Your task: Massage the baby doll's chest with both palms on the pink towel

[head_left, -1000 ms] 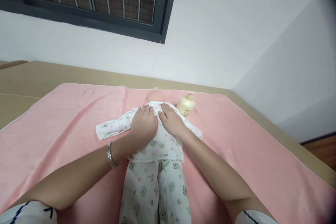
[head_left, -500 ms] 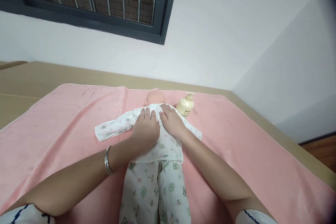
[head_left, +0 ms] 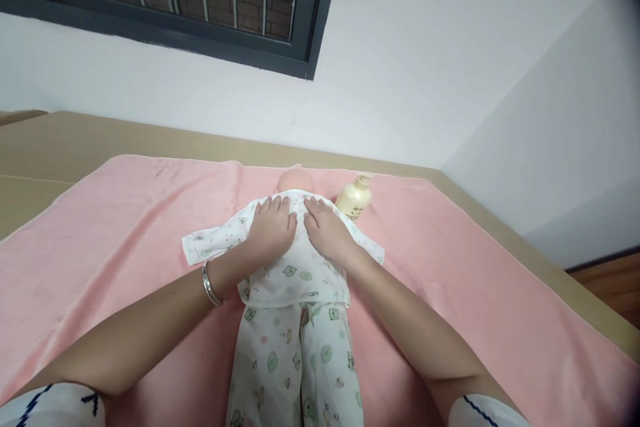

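A baby doll (head_left: pixel 295 180) lies stretched out on a pink blanket (head_left: pixel 150 213), its head toward the wall. It wears a white printed top (head_left: pixel 305 280) and matching trousers (head_left: pixel 273 360). My left hand (head_left: pixel 273 228) rests flat on the left of the top's upper part, fingers extended toward the doll's head. On the right of the chest area lies my right hand (head_left: pixel 327 230), also flat with fingers apart. Neither hand grips anything. The doll's hands are not visible beyond the sleeves.
A cream pump bottle (head_left: pixel 354 197) stands on the blanket just right of the doll's head. Around the blanket shows the tan surface (head_left: pixel 210 140), bordered by a white wall (head_left: pixel 390 80). A dark-framed window (head_left: pixel 200 20) with bars is at upper left.
My left hand has shifted slightly up and left on the top, and its fingers now lie flatter. My right hand stays in nearly the same place.
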Demonstrator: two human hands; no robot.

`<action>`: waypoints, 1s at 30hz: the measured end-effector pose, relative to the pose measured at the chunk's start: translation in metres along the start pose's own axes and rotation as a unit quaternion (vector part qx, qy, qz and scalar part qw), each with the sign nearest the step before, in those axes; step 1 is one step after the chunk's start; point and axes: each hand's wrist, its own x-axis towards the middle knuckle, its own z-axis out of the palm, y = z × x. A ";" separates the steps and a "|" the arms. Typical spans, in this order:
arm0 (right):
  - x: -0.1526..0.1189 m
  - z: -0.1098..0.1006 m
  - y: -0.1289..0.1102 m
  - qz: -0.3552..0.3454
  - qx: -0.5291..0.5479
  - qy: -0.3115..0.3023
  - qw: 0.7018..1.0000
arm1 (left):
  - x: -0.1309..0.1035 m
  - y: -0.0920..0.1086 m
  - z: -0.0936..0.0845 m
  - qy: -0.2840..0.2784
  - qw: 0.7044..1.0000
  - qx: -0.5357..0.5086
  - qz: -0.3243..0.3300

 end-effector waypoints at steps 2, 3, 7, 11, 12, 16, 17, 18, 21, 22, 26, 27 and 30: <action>0.006 0.001 0.005 0.007 0.005 0.011 1.000 | 0.000 0.000 -0.001 0.008 1.000 -0.001 0.005; 0.007 0.002 0.007 0.005 0.010 0.013 1.000 | 0.000 0.000 -0.002 0.009 1.000 -0.004 0.009; 0.010 -0.001 0.012 -0.005 0.046 0.005 0.999 | -0.006 0.005 -0.007 0.018 1.000 -0.003 0.022; 0.011 -0.003 0.013 0.016 0.032 0.003 0.999 | -0.019 0.016 -0.008 0.050 0.997 0.016 0.052; 0.009 -0.003 0.011 0.017 0.017 0.003 1.000 | -0.020 0.016 -0.009 0.053 0.997 0.014 0.055; -0.009 -0.002 -0.007 -0.016 -0.036 0.002 0.999 | -0.006 0.006 -0.013 0.002 0.999 -0.025 0.039; -0.014 -0.002 -0.012 -0.027 -0.043 -0.001 0.999 | -0.001 0.002 -0.014 -0.021 0.999 -0.034 0.024; -0.020 -0.003 -0.016 -0.035 -0.047 -0.003 0.998 | 0.003 -0.001 -0.014 -0.040 0.998 -0.040 0.008; -0.025 -0.006 -0.019 -0.038 -0.030 -0.011 0.999 | 0.003 -0.002 -0.013 -0.047 0.998 -0.032 -0.017; -0.022 -0.007 -0.015 -0.034 -0.014 -0.012 0.999 | -0.001 0.001 -0.011 -0.030 0.999 -0.023 -0.014; 0.001 -0.007 0.008 -0.014 0.047 -0.001 0.999 | -0.027 0.019 -0.004 0.038 0.998 0.003 0.045; 0.006 -0.006 0.012 -0.008 0.051 0.003 0.999 | -0.031 0.022 -0.003 0.042 0.997 0.002 0.065; 0.007 -0.001 0.011 0.009 0.027 0.005 1.000 | -0.030 0.020 -0.004 0.028 0.996 -0.014 0.083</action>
